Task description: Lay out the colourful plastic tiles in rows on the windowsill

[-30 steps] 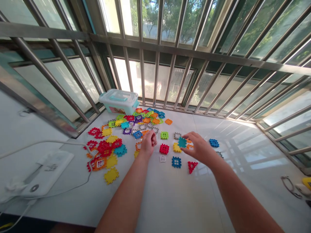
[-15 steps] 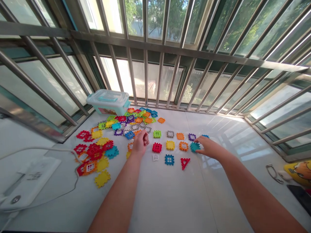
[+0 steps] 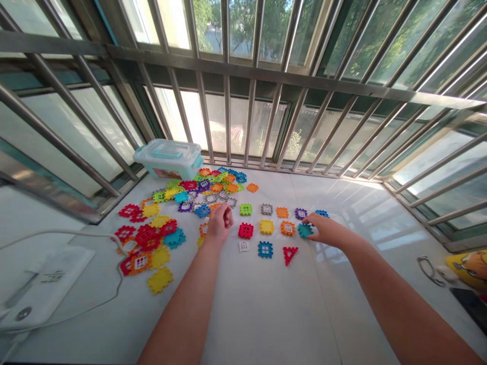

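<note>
Teal tile [image 3: 305, 231] is edge-pinched in the right hand's [image 3: 323, 230] grip, apparently to align beside the orange window [image 3: 288, 228]; left hand [image 3: 220, 223] clenched.

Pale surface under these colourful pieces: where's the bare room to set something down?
The widest bare patch lies between the forearms, nearer the camera than the red triangle. Another stretches right of the lone orange piece, before the metal bars. The left is crowded: overlapping pieces spread between the lidded box and left hand.

Plastic tiles [image 3: 266, 227], smooth glossy surface [image 3: 266, 309], shiny metal bars [image 3: 227, 116]
</note>
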Available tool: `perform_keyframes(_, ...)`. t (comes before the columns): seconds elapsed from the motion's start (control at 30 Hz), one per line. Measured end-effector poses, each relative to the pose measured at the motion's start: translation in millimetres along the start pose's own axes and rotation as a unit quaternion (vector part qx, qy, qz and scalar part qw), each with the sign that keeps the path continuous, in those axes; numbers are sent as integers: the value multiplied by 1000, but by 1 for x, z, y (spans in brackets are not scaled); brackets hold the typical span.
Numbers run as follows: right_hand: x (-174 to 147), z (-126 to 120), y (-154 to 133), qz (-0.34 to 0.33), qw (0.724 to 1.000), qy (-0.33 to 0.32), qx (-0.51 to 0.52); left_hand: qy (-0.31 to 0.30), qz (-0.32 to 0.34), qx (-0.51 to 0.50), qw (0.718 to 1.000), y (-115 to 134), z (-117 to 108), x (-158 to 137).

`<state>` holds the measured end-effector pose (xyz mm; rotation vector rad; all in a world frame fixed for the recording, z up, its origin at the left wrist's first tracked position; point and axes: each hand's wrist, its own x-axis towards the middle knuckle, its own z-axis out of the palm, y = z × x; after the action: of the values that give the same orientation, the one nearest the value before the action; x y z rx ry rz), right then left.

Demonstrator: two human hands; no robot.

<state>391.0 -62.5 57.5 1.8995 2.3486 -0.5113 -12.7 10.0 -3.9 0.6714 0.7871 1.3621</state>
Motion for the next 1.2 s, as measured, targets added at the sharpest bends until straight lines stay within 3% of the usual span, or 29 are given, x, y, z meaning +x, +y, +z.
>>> perform_keyframes(1.2,3,-10,-7,1,1000,-17,-24,2,-1,-2,1000,2,2,-2)
